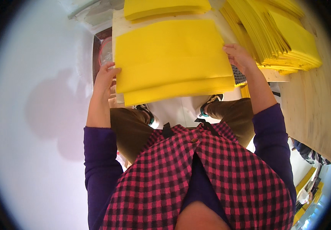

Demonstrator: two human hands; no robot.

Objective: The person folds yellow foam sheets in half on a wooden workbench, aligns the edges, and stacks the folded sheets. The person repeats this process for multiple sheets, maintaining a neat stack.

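Hands first: the left hand (106,78) is curled around the left edge of a stack of flat yellow foam-like sheets (171,57), fingers wrapped over the top and thumb apparently tucked below. The right hand (239,56) has the right edge the same way, fingers bent over it. So both are closed on the stack, which sits out in front of the person, partly resting on a pale wooden board (121,23) and partly hanging over the near edge above their knees.

What could go sideways, imo: the sheets are already stepped, the lower ones poking out toward the person further than the top one. With a grip only at the two side edges, the middle isn't supported, so the bottom sheets could sag or slide out and drop to the white floor (38,115).

Second thing, the fanned pile of yellow sheets (284,38) on the plywood table (311,103) is right beside that right hand. An elbow or wrist bump there could knock the fan over the edge.

Another folded yellow stack (165,7) sits just beyond, close enough to get nudged too.
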